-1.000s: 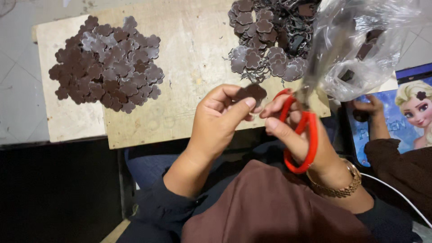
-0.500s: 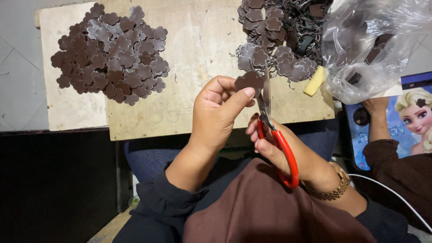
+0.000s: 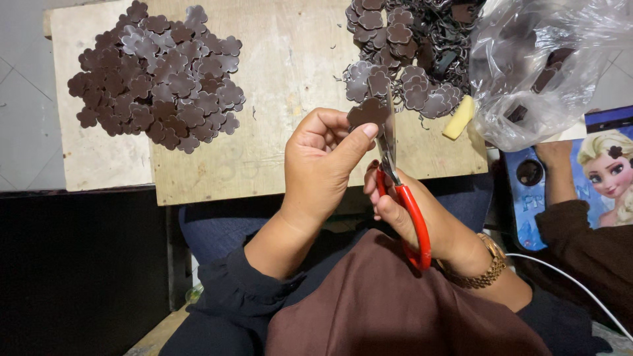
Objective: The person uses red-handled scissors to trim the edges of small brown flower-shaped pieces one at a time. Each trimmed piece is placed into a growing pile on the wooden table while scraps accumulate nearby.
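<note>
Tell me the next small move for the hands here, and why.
Probably close the scissors a little along the edge of the brown flower piece. The left hand pinches that piece upright, the right hand holds the red handles, and the blades already stand against its right edge.

The worktop (image 3: 264, 165) is bare, pale wood, matt and scuffed. The flower-shaped pieces (image 3: 158, 79) look like dark brown leather with a dull sheen (some greyer where light catches). The scissors (image 3: 399, 191) pair grey metal blades with glossy red plastic handles. The bag (image 3: 541, 59) is clear, crinkled, shiny plastic.
</note>
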